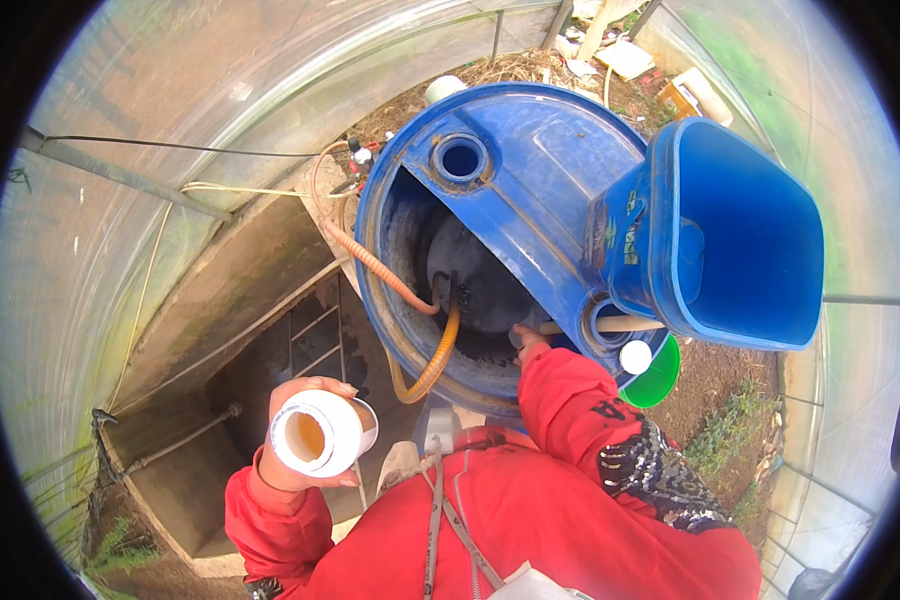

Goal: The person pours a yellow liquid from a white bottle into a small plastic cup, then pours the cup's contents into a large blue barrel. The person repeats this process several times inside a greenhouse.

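My left hand (289, 435) is wrapped around an uncapped white plastic bottle (319, 439), whose mouth faces up and shows amber inside. In the cut-open part of a large blue plastic drum (562, 180), my right hand (529, 341) reaches over the rim and holds a small translucent cup, partly hidden by the fingers. Murky liquid (487, 292) with some foam lies in the drum. An orange ribbed hose (441, 358) and a pinkish hose (379, 266) run over the rim into it. A white cap (635, 357) rests at the drum's right edge, near a wooden stick (622, 324).
A blue plastic bucket (750, 232) lies tipped on the drum lid at right. Below it is a green container (656, 375). A deep concrete pit (172, 450) with a metal ladder (319, 337) opens at left. Plastic greenhouse sheeting (120, 247) curves around the area.
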`<action>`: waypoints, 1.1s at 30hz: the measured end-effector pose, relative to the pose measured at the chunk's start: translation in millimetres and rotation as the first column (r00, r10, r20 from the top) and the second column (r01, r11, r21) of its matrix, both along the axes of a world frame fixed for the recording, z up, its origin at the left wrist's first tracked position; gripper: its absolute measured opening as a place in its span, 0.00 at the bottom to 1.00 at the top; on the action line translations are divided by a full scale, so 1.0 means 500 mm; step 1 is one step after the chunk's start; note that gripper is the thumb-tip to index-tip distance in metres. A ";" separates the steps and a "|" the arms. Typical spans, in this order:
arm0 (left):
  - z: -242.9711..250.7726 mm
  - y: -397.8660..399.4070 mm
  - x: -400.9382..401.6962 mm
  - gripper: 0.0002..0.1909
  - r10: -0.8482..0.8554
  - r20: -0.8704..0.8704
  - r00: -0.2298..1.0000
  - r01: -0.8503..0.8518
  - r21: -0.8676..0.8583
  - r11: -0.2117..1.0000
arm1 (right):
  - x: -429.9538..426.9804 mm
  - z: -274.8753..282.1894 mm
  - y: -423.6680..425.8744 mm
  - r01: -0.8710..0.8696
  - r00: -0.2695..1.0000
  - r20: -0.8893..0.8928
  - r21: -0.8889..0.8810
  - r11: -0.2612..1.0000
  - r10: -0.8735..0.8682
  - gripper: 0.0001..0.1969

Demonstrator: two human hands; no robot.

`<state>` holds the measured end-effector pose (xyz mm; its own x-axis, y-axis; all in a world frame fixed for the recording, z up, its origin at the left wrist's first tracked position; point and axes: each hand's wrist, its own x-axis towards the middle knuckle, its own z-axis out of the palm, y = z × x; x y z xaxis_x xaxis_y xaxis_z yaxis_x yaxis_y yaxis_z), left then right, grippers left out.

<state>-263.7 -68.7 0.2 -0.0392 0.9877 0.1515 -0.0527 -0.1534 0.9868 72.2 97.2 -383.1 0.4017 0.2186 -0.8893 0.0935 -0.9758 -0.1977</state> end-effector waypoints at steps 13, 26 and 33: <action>0.005 -0.010 -0.003 0.55 -0.004 -0.004 1.000 0.004 0.000 1.000 | -0.002 0.026 0.011 0.019 0.999 0.035 -0.071 0.997 -0.016 0.30; 0.016 -0.015 -0.005 0.55 -0.003 -0.025 1.000 0.003 0.004 1.000 | -0.001 -0.007 0.006 0.170 0.984 -0.058 0.046 0.984 -0.168 0.26; 0.017 -0.016 -0.009 0.55 -0.015 -0.023 1.000 0.015 -0.002 1.000 | -0.009 0.003 0.010 0.233 0.972 -0.049 0.058 0.971 -0.230 0.23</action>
